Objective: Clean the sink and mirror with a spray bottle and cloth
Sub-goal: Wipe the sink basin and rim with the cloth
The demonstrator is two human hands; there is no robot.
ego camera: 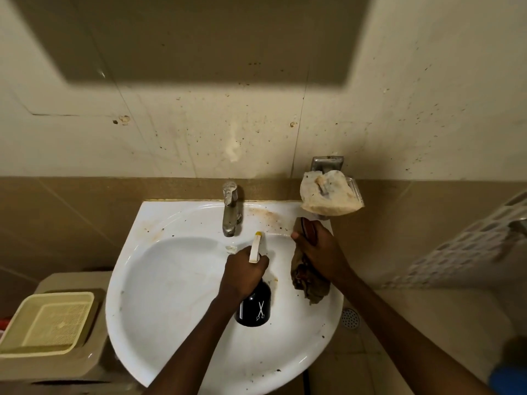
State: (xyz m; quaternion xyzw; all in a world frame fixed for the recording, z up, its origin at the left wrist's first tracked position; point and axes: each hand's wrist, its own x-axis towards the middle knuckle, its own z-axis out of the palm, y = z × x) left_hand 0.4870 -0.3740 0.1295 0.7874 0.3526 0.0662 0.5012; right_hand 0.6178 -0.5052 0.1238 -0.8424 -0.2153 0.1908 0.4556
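A white sink (159, 280) with brown stains near the tap fills the middle of the head view. My left hand (242, 272) grips a black spray bottle (255, 306) with a white nozzle and yellow tip, held over the basin and aimed toward the back rim. My right hand (316, 246) clutches a dark brown cloth (306, 280) against the sink's right rim. A metal tap (231, 212) stands at the back centre. The mirror (199, 35) hangs on the wall above and looks dim.
A soap holder draped with a pale stained cloth (330, 195) juts from the wall right of the tap. A yellow plastic basket (48, 323) sits on a beige surface at the left. A floor drain (350, 317) shows at the lower right. The wall tiles are speckled with dirt.
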